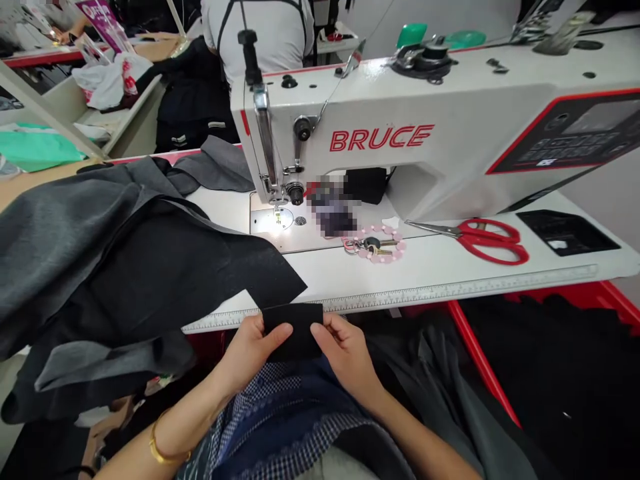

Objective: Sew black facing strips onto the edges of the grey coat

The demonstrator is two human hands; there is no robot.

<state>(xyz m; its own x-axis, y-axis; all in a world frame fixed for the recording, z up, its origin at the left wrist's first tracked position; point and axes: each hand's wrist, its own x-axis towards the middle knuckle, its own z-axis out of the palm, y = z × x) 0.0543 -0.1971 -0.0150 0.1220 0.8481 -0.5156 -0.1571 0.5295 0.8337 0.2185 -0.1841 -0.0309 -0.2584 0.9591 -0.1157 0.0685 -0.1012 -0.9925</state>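
A small black fabric piece point(295, 327) is stretched between my two hands at the front edge of the sewing table. My left hand point(257, 343) pinches its left side, thumb on top. On the right side my right hand point(347, 350) grips it the same way. Just beyond lies a large dark grey and black cloth point(150, 247), spread over the table's left part and hanging off the front. The sewing machine point(380, 127) stands behind, its needle area point(277, 215) lit and apart from the cloth piece in my hands.
Red-handled scissors point(493, 240) and keys on a pink beaded ring point(375, 245) lie on the table. A ruler strip point(420, 293) runs along the front edge. Dark cloth fills a red-rimmed bin point(485, 363) at lower right. Another person point(270, 33) sits beyond the machine.
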